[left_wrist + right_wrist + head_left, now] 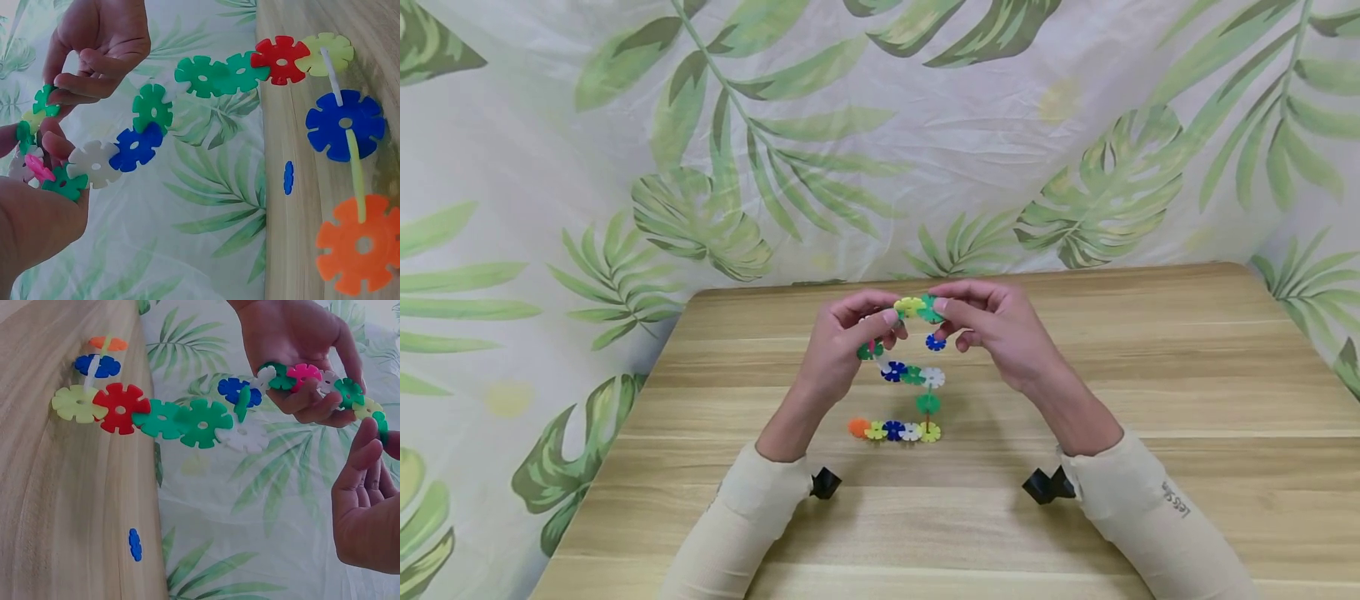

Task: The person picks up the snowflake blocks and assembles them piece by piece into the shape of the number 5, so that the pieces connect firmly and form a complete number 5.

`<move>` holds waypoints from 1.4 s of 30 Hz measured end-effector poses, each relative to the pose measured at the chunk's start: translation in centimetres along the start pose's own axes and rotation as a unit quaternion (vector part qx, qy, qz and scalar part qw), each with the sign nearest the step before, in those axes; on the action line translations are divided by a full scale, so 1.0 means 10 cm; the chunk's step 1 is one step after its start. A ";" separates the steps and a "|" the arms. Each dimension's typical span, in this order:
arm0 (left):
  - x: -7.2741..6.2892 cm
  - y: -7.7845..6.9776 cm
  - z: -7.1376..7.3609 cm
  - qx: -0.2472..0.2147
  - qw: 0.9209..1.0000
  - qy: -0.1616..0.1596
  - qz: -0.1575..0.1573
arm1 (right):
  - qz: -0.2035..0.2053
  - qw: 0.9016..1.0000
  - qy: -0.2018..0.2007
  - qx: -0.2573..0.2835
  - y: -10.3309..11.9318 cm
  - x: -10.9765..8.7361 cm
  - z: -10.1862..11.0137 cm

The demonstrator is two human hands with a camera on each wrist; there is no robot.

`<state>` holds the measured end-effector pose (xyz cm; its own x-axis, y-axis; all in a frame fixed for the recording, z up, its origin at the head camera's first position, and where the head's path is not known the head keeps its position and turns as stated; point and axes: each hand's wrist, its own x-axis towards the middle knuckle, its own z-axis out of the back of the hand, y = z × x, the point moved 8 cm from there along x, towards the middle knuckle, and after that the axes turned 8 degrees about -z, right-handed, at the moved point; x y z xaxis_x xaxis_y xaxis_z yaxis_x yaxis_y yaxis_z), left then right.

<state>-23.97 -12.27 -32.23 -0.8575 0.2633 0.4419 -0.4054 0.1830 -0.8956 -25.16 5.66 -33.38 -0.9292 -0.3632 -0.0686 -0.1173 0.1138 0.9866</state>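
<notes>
A chain of notched, flower-shaped plastic discs runs between my hands and down toward the table. My left hand (838,346) pinches the chain near its upper end, by a green disc; white and pink discs (304,376) run along its fingers. My right hand (1011,333) pinches the green end disc (931,308) between thumb and finger, and a yellow disc (910,307) joins it to the part in the left hand. Lower in the chain hang blue, green and white discs, then a red disc (280,60). The orange disc (859,427) ends the bottom row.
One loose blue disc (288,178) is apart from the chain, over the wooden table (1150,358). Behind the table's far edge hangs a leaf-patterned cloth (955,167). Black wrist devices (826,483) sit at both sleeve cuffs.
</notes>
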 end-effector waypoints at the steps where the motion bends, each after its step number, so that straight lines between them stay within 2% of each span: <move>1: 0.00 0.00 -0.01 -0.010 1.000 0.003 -0.002 | -0.001 1.000 0.001 -0.004 0.00 0.00 0.00; 4: 0.00 -0.02 -0.02 -0.037 0.999 0.015 -0.009 | 0.001 1.000 0.008 -0.011 0.02 0.00 0.02; 9: 0.00 -0.03 -0.05 -0.042 0.998 0.035 -0.023 | 0.015 1.000 0.018 -0.010 0.06 -0.01 0.04; 20: 0.03 -0.03 -0.01 0.027 0.999 0.015 -0.042 | 0.054 0.998 0.036 -0.006 0.12 -0.03 0.05; 33: 0.02 -0.08 -0.03 0.063 0.996 0.026 -0.060 | 0.068 0.995 0.022 -0.065 0.14 -0.03 0.04; 38: 0.02 -0.08 -0.02 0.097 0.993 0.020 -0.071 | 0.072 0.995 0.017 -0.071 0.14 -0.04 0.03; 42: 0.03 -0.07 -0.02 0.094 0.993 0.012 -0.072 | 0.080 0.994 0.016 -0.076 0.15 -0.04 0.02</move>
<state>-23.91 -12.13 -31.51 -0.7789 0.2706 0.5657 -0.5776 0.0418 -0.8153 -25.05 6.18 -31.95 -0.9198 -0.3812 0.0927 0.0870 0.0322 0.9957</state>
